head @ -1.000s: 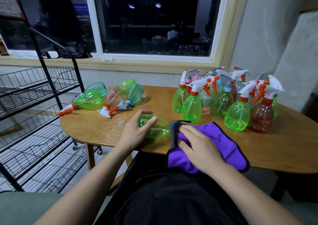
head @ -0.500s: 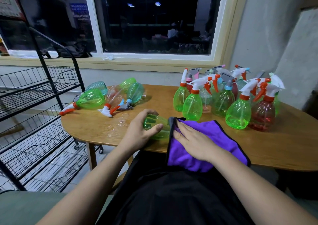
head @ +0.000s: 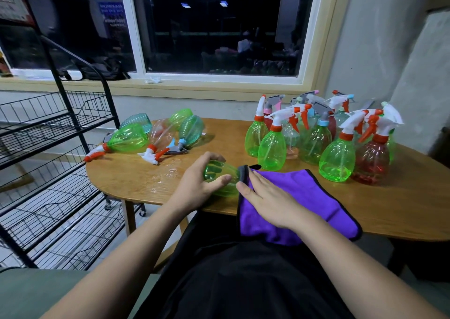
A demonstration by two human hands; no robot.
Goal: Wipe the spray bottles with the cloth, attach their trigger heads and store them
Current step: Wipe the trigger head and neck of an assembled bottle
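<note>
Tabletop (head: 401, 209): green bottle (head: 219, 176) sideways, axis left-right, within curled left fingers (head: 214, 157); right fingers (head: 258, 182) flat on cloth (head: 304, 187).

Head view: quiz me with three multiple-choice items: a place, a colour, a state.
1. Where does the purple cloth with black trim lie? A in a drawer; B over the oval wooden table's near edge; C on a chair.
2. What colour is the see-through plastic bottle in the left hand? A red; B blue; C green.
3. How is the right hand? A flat, fingers straight; B clenched; C pinching a trigger head.
Answers: B, it drapes off that edge; C, green shows between the fingers; A, it rests on the cloth.
</note>
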